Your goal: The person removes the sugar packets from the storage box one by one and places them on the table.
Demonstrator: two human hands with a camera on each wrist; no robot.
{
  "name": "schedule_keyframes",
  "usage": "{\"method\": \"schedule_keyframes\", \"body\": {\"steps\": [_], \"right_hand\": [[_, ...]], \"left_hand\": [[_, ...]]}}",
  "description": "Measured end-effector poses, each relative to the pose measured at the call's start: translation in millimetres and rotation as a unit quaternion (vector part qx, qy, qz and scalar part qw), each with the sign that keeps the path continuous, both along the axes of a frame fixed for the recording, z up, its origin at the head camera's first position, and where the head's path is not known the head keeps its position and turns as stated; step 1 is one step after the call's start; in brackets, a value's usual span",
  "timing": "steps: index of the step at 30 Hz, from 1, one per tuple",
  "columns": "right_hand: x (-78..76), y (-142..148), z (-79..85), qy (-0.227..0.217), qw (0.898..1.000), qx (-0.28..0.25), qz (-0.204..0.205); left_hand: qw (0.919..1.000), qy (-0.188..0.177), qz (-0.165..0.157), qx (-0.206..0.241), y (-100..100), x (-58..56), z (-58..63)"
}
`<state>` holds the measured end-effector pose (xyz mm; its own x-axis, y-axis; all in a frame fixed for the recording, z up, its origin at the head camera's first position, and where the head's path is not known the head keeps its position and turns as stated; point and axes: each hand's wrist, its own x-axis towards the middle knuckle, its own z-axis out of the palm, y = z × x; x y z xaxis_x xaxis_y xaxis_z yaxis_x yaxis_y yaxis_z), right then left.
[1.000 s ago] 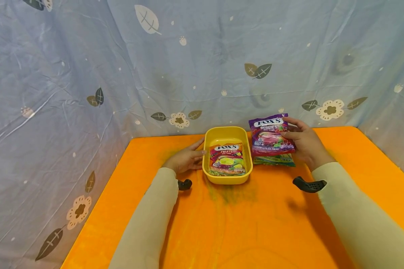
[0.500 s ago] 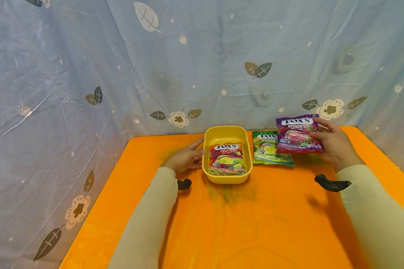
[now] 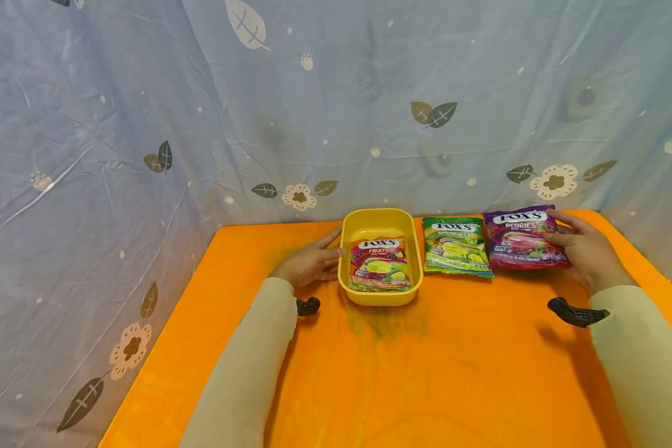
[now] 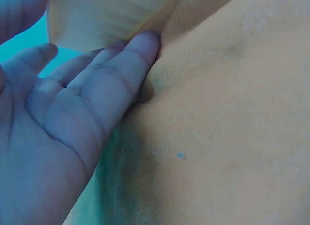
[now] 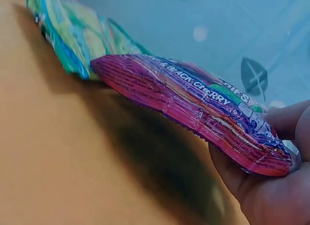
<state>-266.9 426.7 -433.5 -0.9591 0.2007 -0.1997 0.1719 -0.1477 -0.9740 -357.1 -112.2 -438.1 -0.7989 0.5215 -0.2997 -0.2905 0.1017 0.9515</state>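
Observation:
My right hand (image 3: 596, 255) pinches the right edge of a purple Fox's Berries candy bag (image 3: 523, 239). In the right wrist view that candy bag (image 5: 193, 106) is tilted over the table, with a dark shadow beneath it. To its left lies a green Fox's Spring Tea candy bag (image 3: 457, 247). A yellow plastic tub (image 3: 381, 297) stands left of that, with a red and orange Fox's Fruits candy bag (image 3: 379, 264) inside. My left hand (image 3: 310, 264) rests at the tub's left side. The left wrist view has the same hand (image 4: 72, 104), fingers extended against the tub wall (image 4: 101, 21).
An orange tabletop (image 3: 425, 373) spreads under everything. Behind it and along the left hangs a grey-blue curtain (image 3: 336, 112) with leaf and flower prints, close to the table's back edge. Black curved pieces (image 3: 577, 312) stick out at both sleeve cuffs.
My right hand has carried the purple candy bag rightward and then lower, off the green candy bag that it partly covered. The left hand and tub have stayed in place.

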Motion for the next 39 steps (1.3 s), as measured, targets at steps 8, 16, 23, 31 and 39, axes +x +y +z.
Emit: {"method": "schedule_keyframes", "body": {"steps": [8,16,23,31,39], "right_hand": [[-3.6,7,-4.1,-0.074,0.991,0.108,0.011],[-4.4,10,-10.2,-0.058,0.979,0.194,0.033],[-5.0,14,-11.3,-0.043,0.964,0.263,0.029],[1.9,24,-14.0,-0.046,0.958,0.281,0.013],[9.6,30,-11.1,-0.021,0.968,0.249,0.011]], "left_hand": [[1.0,0.001,0.002,-0.003,0,1.0,0.2],[1.0,0.001,0.001,-0.001,0,0.6,0.4],[1.0,0.002,-0.001,-0.001,1,0.8,0.4],[1.0,0.002,-0.006,-0.003,3,1.9,0.6],[1.0,0.002,-0.001,-0.006,2,2.4,2.5]]}}
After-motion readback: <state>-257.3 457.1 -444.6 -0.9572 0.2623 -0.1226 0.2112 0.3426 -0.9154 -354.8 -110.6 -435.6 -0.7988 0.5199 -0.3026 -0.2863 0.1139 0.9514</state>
